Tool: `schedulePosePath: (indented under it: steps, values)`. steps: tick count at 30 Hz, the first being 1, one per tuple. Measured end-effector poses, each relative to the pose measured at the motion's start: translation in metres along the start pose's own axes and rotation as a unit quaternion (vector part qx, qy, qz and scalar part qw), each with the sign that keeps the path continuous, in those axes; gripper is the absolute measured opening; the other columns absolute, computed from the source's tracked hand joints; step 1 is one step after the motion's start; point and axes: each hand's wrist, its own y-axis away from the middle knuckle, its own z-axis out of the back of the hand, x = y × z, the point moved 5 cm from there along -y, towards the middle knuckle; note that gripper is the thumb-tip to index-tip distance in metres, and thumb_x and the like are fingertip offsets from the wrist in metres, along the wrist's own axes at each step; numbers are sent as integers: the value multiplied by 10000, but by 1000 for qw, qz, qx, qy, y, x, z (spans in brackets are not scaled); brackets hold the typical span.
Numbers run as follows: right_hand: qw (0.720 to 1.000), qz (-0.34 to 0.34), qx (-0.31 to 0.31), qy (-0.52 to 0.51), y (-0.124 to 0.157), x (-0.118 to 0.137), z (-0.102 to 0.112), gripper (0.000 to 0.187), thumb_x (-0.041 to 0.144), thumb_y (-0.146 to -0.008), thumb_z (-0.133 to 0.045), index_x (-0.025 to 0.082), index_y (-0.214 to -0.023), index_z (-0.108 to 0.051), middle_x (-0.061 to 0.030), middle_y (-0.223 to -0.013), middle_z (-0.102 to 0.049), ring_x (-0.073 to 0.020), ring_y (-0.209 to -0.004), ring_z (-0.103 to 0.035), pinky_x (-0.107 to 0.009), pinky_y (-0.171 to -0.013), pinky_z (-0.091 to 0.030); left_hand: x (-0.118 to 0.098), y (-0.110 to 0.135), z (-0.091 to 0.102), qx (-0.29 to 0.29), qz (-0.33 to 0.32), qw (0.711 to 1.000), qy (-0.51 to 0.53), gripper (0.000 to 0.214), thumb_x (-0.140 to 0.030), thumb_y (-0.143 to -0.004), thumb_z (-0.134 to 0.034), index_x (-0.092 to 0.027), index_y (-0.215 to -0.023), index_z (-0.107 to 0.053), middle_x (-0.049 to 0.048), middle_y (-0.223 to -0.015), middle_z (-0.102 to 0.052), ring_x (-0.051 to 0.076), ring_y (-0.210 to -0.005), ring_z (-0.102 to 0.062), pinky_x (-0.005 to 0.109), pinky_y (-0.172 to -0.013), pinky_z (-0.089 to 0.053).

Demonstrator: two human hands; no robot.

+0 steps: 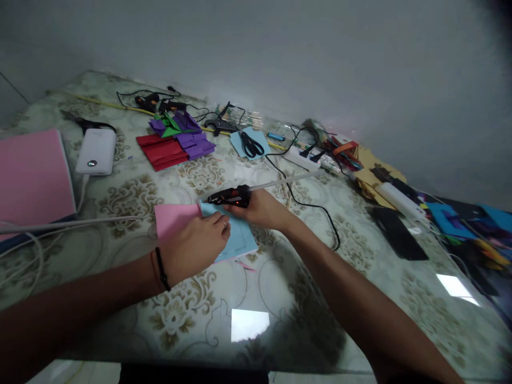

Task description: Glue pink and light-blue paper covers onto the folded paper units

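My right hand (260,209) is closed round a black hot glue gun (230,197), with a long pale glue stick (286,180) poking out of its rear. The gun's tip points left, at the upper corner of a light blue paper (236,242). Beside that blue part, on the left, is a pink paper (174,218). My left hand (196,242) lies across both colours with its fingers resting on the blue paper; the fingertips are partly hidden. Faint pencil-like lines show on the blue part.
Behind are red folded paper (162,151), purple folded paper (196,145), black-handled scissors (251,144) and a white power strip (303,158). A white power bank (96,152) stands left, near a large pink sheet (34,181). A black phone (400,233) lies right. The gun's black cord (316,205) loops over the table.
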Motion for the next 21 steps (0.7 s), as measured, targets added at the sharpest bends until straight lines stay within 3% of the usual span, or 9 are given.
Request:
schedulePosePath:
  steps: [11, 21]
  values:
    - [999, -23, 2, 35, 10, -4, 1, 327, 261, -930, -696, 137, -1209, -812, -65, -971, -806, -187, -788, -666, -274, -742, -486, -3, -1, 0, 35, 12, 999, 3, 316, -50, -1022, -554, -68, -1298, -707, 217, -1352, -708, 328, -1221, -693, 409, -807, -633]
    - [996, -43, -3, 81, 41, -13, 9, 221, 262, -921, -689, 152, -1063, -819, -32, -796, -752, -143, -631, -541, -250, -606, -398, -4, 1, 1, 37, 30, 998, 37, 282, -13, -1005, -539, -82, -1190, -740, 180, -1244, -733, 326, -1146, -701, 429, -797, -615]
